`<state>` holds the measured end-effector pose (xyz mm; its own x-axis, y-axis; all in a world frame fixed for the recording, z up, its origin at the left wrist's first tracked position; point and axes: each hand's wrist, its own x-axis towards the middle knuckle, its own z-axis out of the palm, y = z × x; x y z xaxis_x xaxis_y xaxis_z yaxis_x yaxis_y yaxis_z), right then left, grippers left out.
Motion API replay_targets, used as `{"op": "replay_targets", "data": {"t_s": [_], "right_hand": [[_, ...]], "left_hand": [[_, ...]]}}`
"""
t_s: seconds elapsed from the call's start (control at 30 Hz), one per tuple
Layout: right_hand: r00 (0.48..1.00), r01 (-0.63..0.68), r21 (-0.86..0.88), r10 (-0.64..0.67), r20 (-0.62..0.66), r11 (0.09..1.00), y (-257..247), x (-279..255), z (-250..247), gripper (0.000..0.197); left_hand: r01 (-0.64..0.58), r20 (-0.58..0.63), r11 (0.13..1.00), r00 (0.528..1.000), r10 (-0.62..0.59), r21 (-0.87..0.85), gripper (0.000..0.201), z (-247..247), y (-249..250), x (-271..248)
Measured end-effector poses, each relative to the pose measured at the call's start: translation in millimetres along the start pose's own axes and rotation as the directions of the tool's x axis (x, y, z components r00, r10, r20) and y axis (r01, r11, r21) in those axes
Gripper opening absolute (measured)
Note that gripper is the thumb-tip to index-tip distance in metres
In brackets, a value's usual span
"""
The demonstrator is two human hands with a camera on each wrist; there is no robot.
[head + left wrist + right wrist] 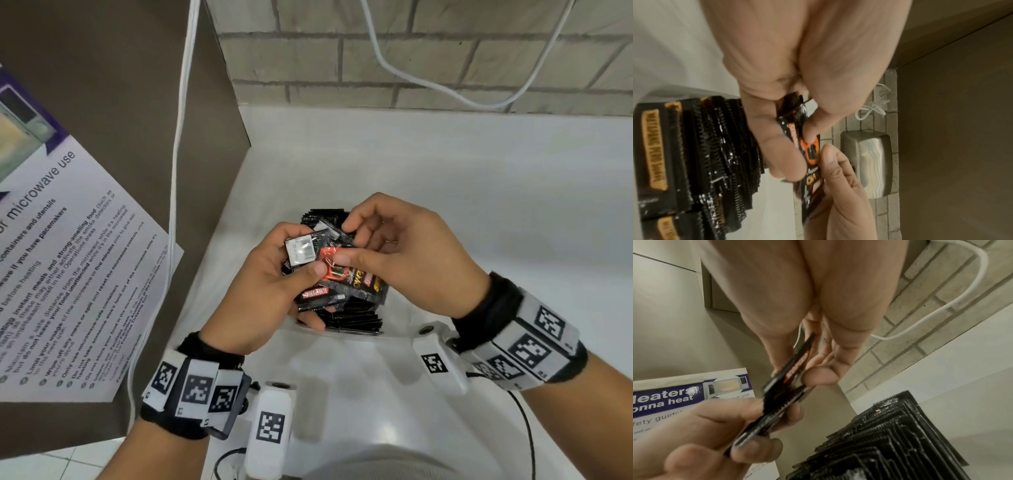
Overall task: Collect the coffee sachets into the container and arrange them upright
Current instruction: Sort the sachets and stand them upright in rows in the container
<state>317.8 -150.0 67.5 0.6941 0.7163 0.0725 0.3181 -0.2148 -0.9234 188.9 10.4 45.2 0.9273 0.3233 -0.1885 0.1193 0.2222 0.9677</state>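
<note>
Overhead, I note a white counter (445, 192) with a microwave notice (68, 274) at nine o'clock. At centre, sachets stand upright and packed in the container (356, 333). My left hand (270, 291) has fingers curled round a bundle of coffee sachets (325, 270) above it. My right hand (407, 260) pinches the top sachet's edge between thumb and forefinger.

The left hand (270, 291) and right hand (404, 260) are covering most of the sachet bundle (337, 274) and the container's (342, 332) walls. Motion is blurring the sachets' print in both wrist views. The frame edge is cutting off the microwave notice (68, 257).
</note>
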Motion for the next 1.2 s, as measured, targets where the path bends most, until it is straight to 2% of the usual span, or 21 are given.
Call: {"op": "replay_targets", "data": {"t_s": [0.1, 0.2, 0.3, 0.37, 0.43, 0.5, 0.57, 0.67, 0.8, 0.87, 1.07, 1.2], "right_hand": [[0.997, -0.079, 0.003, 0.079, 0.012, 0.997, 4, -1, -5, 0.032], [0.985, -0.171, 0.213, 0.161, 0.062, 0.962, 10, -3, -8, 0.028], [0.986, -0.156, 0.331, 0.169, -0.011, 0.931, 10, -7, -14, 0.015], [0.982, -0.117, 0.364, 0.163, -0.099, 0.924, 10, -8, -22, 0.010], [0.979, -0.066, 0.400, 0.137, -0.153, 0.914, 11, -8, -32, 0.008], [0.981, -0.019, 0.424, 0.099, -0.167, 0.905, 11, -11, -42, 0.013], [0.990, 0.012, 0.370, 0.041, -0.132, 0.929, 10, -17, -52, 0.015], [0.999, 0.045, 0.221, -0.044, -0.011, 0.974, 7, -31, -61, 0.015], [0.996, -0.015, 0.166, 0.000, 0.089, 0.986, 8, -47, -58, 0.014], [0.991, -0.001, 0.080, -0.009, 0.130, 0.997, 10, -53, -49, 0.014], [0.992, 0.115, -0.171, -0.103, 0.074, 0.979, 29, -57, -23, 0.017], [0.973, 0.211, -0.336, -0.164, 0.161, 0.918, 42, -63, -4, 0.021]], "left_hand": [[-0.040, -0.101, 0.997, 0.994, 0.032, -0.070, 0.028, 0, 1, 2], [-0.050, -0.132, 0.995, 0.991, 0.039, -0.083, 0.036, -1, 3, 3], [-0.034, -0.110, 0.998, 0.994, 0.028, -0.051, 0.041, -4, 3, 3], [0.013, -0.074, 0.997, 0.997, -0.019, -0.071, 0.039, -7, 3, 1], [0.113, 0.038, 0.990, 0.993, -0.110, -0.089, 0.038, -10, 2, -3], [0.199, 0.158, 0.977, 0.970, -0.186, -0.074, 0.037, -9, 0, -7], [0.241, 0.202, 0.966, 0.955, -0.219, -0.089, 0.036, -4, -2, -9], [0.259, 0.190, 0.956, 0.954, -0.231, -0.137, 0.037, 6, -5, -5], [0.238, 0.108, 0.953, 0.969, -0.221, -0.186, 0.040, 14, -7, 2], [0.222, 0.059, 0.955, 0.975, -0.214, -0.198, 0.038, 17, -6, 4], [0.209, -0.011, 0.959, 0.977, -0.215, -0.191, 0.032, 21, -5, 5], [0.212, 0.006, 0.955, 0.977, -0.215, -0.205, 0.030, 20, -4, 4]]}}
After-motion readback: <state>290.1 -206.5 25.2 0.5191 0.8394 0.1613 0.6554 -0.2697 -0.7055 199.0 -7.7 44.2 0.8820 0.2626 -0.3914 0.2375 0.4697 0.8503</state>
